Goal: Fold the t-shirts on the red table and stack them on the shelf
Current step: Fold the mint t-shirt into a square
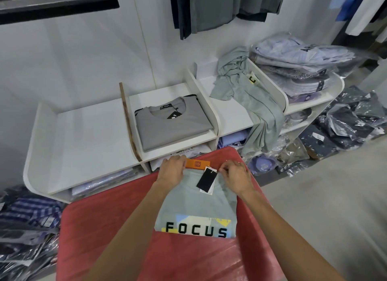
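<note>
Two hands: both rest at the collar end of a folded shirt on the red bench (100, 238).
Left hand (172, 171): its fingers (178, 159) curl over the far edge of the shirt beside an orange tag (198, 164), gripping the cloth there.
Right hand (236, 175): its fingers (225, 168) pinch the collar edge just right of a black hang tag (205, 179).
Folded shirt (196, 205): pale grey-green, lying flat near the far end of the bench, with the word FOCUS printed across its near edge.
Shelf (83, 132): white, with dividers, standing just beyond the bench.
Grey shirt (173, 125): folded, lying in the middle compartment of the shelf.
Loose shirt (247, 96): pale green and unfolded, draped over the next compartment and hanging down its front.
Bagged shirts (297, 60): a stack at the right end of the shelf; more bags lie on the floor on both sides.
</note>
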